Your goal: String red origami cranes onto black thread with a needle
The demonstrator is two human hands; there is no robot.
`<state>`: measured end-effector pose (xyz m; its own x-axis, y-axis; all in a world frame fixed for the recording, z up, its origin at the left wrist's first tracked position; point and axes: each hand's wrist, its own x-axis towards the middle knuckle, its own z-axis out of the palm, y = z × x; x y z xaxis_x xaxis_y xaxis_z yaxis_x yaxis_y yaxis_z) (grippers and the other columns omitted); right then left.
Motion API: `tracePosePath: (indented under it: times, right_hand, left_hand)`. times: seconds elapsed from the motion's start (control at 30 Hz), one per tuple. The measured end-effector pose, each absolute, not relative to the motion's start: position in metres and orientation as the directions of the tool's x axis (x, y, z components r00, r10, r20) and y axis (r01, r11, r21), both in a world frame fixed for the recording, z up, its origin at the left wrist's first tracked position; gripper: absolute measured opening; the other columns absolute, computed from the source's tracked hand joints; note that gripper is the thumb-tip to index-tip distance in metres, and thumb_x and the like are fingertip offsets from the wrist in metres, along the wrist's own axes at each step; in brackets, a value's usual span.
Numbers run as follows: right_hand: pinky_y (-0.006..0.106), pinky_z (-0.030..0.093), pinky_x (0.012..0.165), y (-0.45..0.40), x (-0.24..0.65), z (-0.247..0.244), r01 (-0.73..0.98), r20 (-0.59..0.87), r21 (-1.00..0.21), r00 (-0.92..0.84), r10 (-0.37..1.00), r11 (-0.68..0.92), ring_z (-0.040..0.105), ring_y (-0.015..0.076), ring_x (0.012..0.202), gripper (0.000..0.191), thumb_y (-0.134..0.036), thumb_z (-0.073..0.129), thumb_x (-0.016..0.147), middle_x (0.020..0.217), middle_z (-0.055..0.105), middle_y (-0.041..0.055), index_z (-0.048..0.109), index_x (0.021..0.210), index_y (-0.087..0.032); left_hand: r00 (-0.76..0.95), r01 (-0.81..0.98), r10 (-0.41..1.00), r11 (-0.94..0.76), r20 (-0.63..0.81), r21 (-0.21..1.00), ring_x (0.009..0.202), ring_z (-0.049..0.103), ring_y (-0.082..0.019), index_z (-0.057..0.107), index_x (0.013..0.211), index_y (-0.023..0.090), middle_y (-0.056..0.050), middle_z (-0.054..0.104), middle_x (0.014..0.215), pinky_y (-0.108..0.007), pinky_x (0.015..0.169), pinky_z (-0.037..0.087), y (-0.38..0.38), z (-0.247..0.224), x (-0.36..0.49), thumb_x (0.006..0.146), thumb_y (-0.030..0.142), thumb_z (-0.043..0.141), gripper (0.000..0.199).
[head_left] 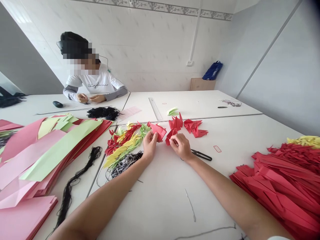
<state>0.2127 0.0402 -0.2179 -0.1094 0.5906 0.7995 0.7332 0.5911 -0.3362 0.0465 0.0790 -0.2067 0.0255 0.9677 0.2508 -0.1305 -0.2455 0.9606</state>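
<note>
A Soft Pinch in the Middle

My left hand (pixel 149 145) has its grip on a red folded paper (pixel 159 130), over the middle of the desk (pixel 152 206). I think I pinch it softly so the folds don't get squashed. My right hand (pixel 181 146) is near it, fingers curled and pinched shut; I can't tell if something thin is in that grip. More red paper birds (pixel 196 127) sit just past my hands, maybe so they're easy to reach. The black snips (pixel 206 156) lie just beside my right hand, maybe for quick use. The big red pile (pixel 280 186) sits off right, probably to leave me room.
</note>
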Motion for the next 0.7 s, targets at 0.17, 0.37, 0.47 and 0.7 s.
tracePosePath:
  times: [0.17,0.37,0.47,0.7]
  right_hand:
    - [0.031,0.046,0.069,0.0423,0.2128,-0.2208,0.717,0.822,-0.301,-0.140,0.553,0.629,0.052,0.0164,0.064,0.019,-0.017,0.051,0.095,0.066,0.059,-0.0006,0.051,0.077,-0.024]
    - [0.029,0.046,0.067,0.0422,0.2123,-0.2224,0.715,0.832,-0.298,-0.130,0.540,0.632,0.054,0.0153,0.065,0.018,-0.013,0.053,0.094,0.067,0.060,-0.0010,0.051,0.079,-0.023]
    - [0.028,0.045,0.066,0.0416,0.2121,-0.2224,0.719,0.821,-0.324,-0.109,0.560,0.615,0.052,0.0150,0.063,0.019,-0.015,0.053,0.094,0.064,0.057,-0.0017,0.051,0.077,-0.023]
    - [0.027,0.045,0.064,0.0411,0.2150,-0.2205,0.703,0.761,-0.447,-0.027,0.648,0.554,0.054,0.0151,0.066,0.013,-0.018,0.053,0.096,0.073,0.062,0.0004,0.055,0.084,-0.022]
  left_hand:
    - [0.017,-0.170,0.974,-0.219,0.225,0.961,0.063,0.061,-0.011,0.057,0.081,0.017,0.002,0.060,0.070,-0.024,0.064,0.050,0.0786,-0.2073,0.0470,0.086,0.039,0.062,0.024]
    - [0.034,-0.162,0.968,-0.239,0.247,0.958,0.063,0.060,-0.011,0.058,0.080,0.017,0.001,0.061,0.070,-0.024,0.064,0.049,0.0747,-0.2037,0.0474,0.087,0.038,0.062,0.023]
    - [0.020,-0.093,0.955,-0.294,0.297,0.951,0.064,0.057,-0.011,0.056,0.081,0.018,0.002,0.060,0.071,-0.023,0.063,0.047,0.0737,-0.2033,0.0468,0.088,0.040,0.062,0.023]
    - [0.005,0.034,0.885,-0.465,0.465,0.885,0.081,0.058,-0.016,0.058,0.083,0.020,-0.004,0.063,0.086,-0.028,0.076,0.050,0.0703,-0.2017,0.0463,0.101,0.050,0.039,0.040]
